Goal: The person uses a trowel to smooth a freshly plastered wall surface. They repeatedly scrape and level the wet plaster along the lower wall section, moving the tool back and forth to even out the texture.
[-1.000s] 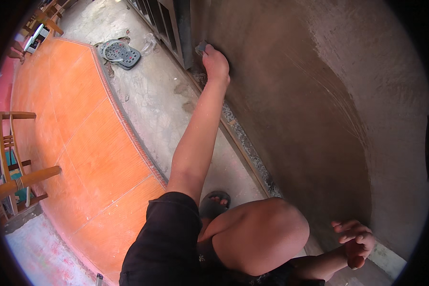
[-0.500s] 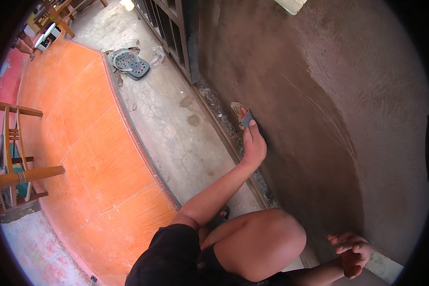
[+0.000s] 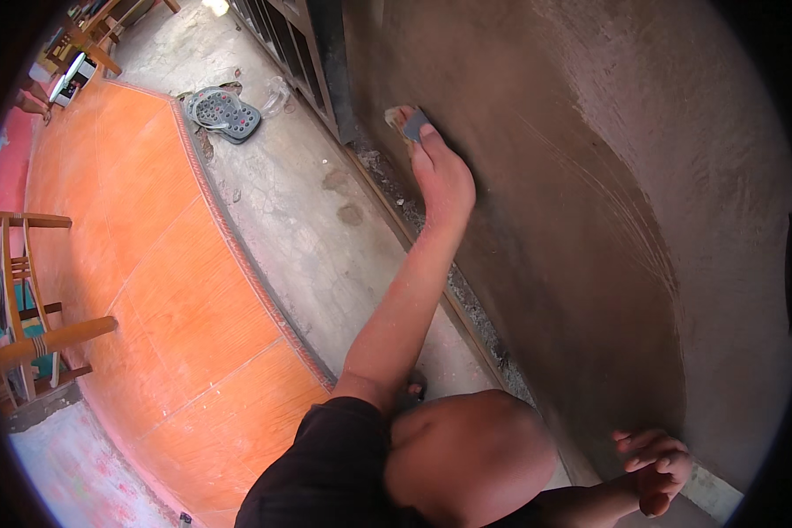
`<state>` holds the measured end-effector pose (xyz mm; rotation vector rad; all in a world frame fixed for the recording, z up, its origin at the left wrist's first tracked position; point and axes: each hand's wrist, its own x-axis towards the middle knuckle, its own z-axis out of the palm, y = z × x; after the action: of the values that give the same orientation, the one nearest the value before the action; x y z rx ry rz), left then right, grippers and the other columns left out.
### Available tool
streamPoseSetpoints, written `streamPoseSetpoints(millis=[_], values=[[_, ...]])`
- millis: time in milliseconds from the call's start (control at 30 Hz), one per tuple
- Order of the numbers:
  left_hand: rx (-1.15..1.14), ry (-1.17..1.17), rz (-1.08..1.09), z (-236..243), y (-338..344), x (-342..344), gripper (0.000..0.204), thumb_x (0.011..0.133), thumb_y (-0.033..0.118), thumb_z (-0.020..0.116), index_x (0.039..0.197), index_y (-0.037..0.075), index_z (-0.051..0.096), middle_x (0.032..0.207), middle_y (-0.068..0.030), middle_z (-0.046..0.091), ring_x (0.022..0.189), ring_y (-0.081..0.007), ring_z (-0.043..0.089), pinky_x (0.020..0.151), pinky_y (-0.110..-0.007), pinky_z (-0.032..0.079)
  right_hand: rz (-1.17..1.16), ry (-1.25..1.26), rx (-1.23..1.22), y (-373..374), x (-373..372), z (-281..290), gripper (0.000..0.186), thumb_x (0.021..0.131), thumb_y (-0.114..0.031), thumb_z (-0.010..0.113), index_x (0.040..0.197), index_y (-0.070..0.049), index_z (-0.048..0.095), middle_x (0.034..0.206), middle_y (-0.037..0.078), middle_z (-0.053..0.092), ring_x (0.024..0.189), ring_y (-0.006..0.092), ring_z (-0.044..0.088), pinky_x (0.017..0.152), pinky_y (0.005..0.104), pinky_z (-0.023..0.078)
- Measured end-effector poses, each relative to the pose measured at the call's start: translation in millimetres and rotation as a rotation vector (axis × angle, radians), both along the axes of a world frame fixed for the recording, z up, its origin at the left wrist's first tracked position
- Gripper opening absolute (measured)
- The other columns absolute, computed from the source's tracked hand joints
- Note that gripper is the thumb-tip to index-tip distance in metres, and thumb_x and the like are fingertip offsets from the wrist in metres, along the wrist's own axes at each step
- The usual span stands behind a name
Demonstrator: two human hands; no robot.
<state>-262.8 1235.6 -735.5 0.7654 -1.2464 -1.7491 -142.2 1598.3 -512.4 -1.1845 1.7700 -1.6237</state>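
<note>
My left hand (image 3: 444, 180) is closed on a small grey-blue pad (image 3: 415, 125) with a beige, ragged edge. It presses the pad flat against the dark brown plastered wall (image 3: 537, 229), low down near the metal grille door. Whether the pad is sandpaper or sponge cannot be made out. At lower right my right hand (image 3: 655, 469) hangs near the foot of the wall, its fingers loosely bent and apart, with nothing visible in it. My bent knee (image 3: 471, 453) rises between the two arms.
A grey flip-flop with red dots (image 3: 226, 114) and a clear plastic piece lie on the concrete strip (image 3: 299, 202). An orange tiled step (image 3: 167, 264) runs along the left. Wooden chair legs (image 3: 52, 343) stand there. The grille door (image 3: 303, 53) adjoins the wall.
My left hand has slid the pad up and leftward along the wall, toward the grille door, and the arm is stretched farther. The right hand has barely shifted.
</note>
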Motion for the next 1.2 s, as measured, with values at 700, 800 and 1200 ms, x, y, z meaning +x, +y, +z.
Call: streamPoseSetpoints(millis=[700,800,1200], values=[[-0.152,0.025,-0.075,-5,76,34,0.059,0.111,0.029,0.03,0.15,-0.015,0.028,0.158,-0.0295,0.032,0.148,-0.0334,0.033,0.121,-0.037,0.024,-0.205,-0.084,0.346,-108,-24,-8,0.077,0.084,-0.057,0.07,0.126,0.008,0.064,0.125,0.026,0.066,0.123,0.0369,0.061,0.108,0.0435,0.043],[0.369,0.064,-0.065,-31,0,-1,0.057,0.11,0.033,0.03,0.137,-0.015,0.045,0.136,-0.0275,0.056,0.125,-0.0341,0.055,0.112,-0.039,0.035,-0.225,-0.092,0.369,-106,-24,-9,0.076,0.085,-0.056,0.069,0.124,0.008,0.065,0.122,0.025,0.067,0.12,0.0365,0.063,0.106,0.0435,0.044],[0.397,0.107,-0.114,-89,7,8,0.054,0.107,0.032,0.03,0.135,-0.01,0.048,0.136,-0.0178,0.057,0.121,-0.0284,0.056,0.106,-0.037,0.041,-0.226,-0.155,0.254,-95,-17,-12,0.07,0.089,-0.049,0.069,0.126,0.01,0.063,0.117,0.027,0.068,0.114,0.035,0.066,0.102,0.0433,0.048]])
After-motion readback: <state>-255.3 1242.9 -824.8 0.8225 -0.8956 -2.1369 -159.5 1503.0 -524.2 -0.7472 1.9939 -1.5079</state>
